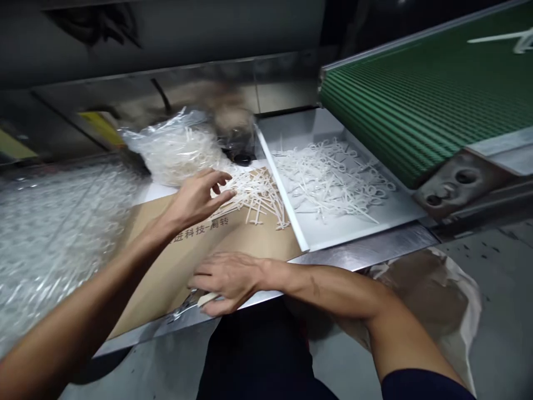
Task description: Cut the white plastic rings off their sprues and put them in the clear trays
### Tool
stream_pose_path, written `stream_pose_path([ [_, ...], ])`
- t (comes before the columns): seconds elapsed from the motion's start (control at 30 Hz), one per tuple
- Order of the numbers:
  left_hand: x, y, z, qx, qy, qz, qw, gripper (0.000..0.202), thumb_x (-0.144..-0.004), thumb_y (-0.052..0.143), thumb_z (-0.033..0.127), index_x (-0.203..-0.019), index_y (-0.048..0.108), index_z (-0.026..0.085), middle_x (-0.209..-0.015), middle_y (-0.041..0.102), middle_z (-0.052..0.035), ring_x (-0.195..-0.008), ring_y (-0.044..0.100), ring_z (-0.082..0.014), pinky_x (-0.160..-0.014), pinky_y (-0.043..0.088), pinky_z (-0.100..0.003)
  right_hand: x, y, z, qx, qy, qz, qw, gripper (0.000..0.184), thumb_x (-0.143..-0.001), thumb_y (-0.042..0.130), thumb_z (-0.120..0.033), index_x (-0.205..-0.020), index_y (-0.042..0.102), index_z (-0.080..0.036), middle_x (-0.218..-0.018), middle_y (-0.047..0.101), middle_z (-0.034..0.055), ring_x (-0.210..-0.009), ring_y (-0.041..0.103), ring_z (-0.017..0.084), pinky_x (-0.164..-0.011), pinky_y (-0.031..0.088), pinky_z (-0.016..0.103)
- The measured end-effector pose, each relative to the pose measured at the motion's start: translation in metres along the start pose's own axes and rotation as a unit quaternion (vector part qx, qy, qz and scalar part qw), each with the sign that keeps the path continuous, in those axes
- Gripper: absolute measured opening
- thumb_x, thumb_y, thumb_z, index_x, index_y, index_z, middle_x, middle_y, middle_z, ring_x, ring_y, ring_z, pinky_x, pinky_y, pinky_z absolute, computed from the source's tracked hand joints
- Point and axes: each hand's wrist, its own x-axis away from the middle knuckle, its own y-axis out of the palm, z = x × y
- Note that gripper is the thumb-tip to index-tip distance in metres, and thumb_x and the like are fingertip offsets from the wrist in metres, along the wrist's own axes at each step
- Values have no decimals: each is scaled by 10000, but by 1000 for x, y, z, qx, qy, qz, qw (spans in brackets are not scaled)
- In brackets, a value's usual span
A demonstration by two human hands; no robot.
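Here, bare cardboard (162, 272) lies between the hands (204, 194) (228, 279).

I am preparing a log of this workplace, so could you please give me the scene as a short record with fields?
Left hand: open, fingers at the loose white pieces; contact unclear
Right hand: holding a pale object, partly hidden, near the table edge
Cardboard: under the loose white pieces, printed with dark characters
Tray: right of the cardboard, with more white pieces
Bag: clear plastic, bulging, beyond the left hand
Conveyor belt: green, ribbed, upper right
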Motion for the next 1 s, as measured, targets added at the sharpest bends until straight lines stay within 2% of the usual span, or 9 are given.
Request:
stream_pose_path([
  [0.1, -42, -7, 50, 18, 92, 8, 996, 351, -959, 608, 449, -1156, 721, 181, -1037, 710, -78, -865, 659, -195, -789, 517, -326, 0, -2, 4, 14, 14, 1, 1000, 364, -1013, 552, -371, -1240, 623, -95, -1071, 699, 131, -972, 661, 284, -901, 511, 413],
  [0.17, -70, -2, 86, 34, 153, -12, 988, 304, -969, 598, 392, -1129, 731, 171, -1057, 717, -85, -864, 665, -188, -796, 519, -319, 0, -6, 7, 13, 25, 3, 1000, 390, -1016, 564, -381, -1276, 609, -95, -1115, 706, 134, -1037, 662, 280, -940, 507, 396],
  [0.3, -116, 33, 147, -8, 230, -168, 959, 247, -968, 585, 283, -1117, 756, 184, -1043, 753, -80, -913, 691, -199, -803, 513, -307, 5, -19, 10, -6, 44, 5, 999, 373, -1031, 564, -371, -1283, 606, -100, -1261, 703, 155, -1226, 624, 264, -1055, 462, 345],
  [0.37, -129, 56, 169, -59, 240, -245, 937, 256, -938, 623, 262, -1154, 756, 228, -1064, 765, -67, -943, 702, -208, -786, 506, -297, 7, -25, 11, -19, 60, 0, 998, 283, -1034, 557, -337, -1207, 639, -128, -1254, 724, 133, -1207, 643, 246, -1034, 474, 318],
  [0.43, -134, 76, 182, -95, 237, -282, 925, 252, -864, 702, 238, -1106, 770, 231, -1043, 771, -70, -922, 708, -221, -749, 498, -291, 9, -29, 13, -36, 72, -10, 997, 203, -1022, 580, -334, -1088, 670, -165, -1161, 762, 84, -1125, 684, 224, -957, 508, 286],
  [0.57, -135, 93, 186, -103, 246, -280, 922, 121, -806, 717, 179, -915, 771, 186, -956, 763, -79, -863, 699, -222, -711, 477, -287, 11, -31, 15, -63, 81, -13, 995, 185, -987, 641, -366, -979, 682, -186, -1049, 786, 51, -1056, 714, 230, -891, 535, 285],
  [0.77, -143, 74, 165, -38, 291, -230, 928, 151, -920, 611, 216, -939, 757, 182, -995, 751, -68, -868, 681, -186, -712, 450, -269, 8, -30, 11, -74, 68, 29, 995, 94, -964, 628, -267, -1005, 668, -193, -1192, 761, 94, -1221, 658, 277, -1001, 514, 346],
  [0.9, -149, 72, 153, 2, 266, -207, 941, 198, -946, 583, 235, -995, 759, 159, -958, 760, -66, -866, 678, -172, -746, 449, -259, 7, -29, 10, -71, 65, 44, 994, 89, -943, 651, -273, -967, 654, -188, -1127, 761, 102, -1192, 666, 287, -999, 520, 360],
  [1.0, -154, 76, 147, -4, 239, -224, 945, 186, -902, 618, 228, -989, 764, 153, -896, 764, -49, -782, 660, -154, -698, 421, -248, 8, -29, 10, -69, 67, 47, 994, 86, -941, 664, -282, -955, 650, -198, -1076, 760, 83, -1157, 677, 273, -975, 528, 347],
])
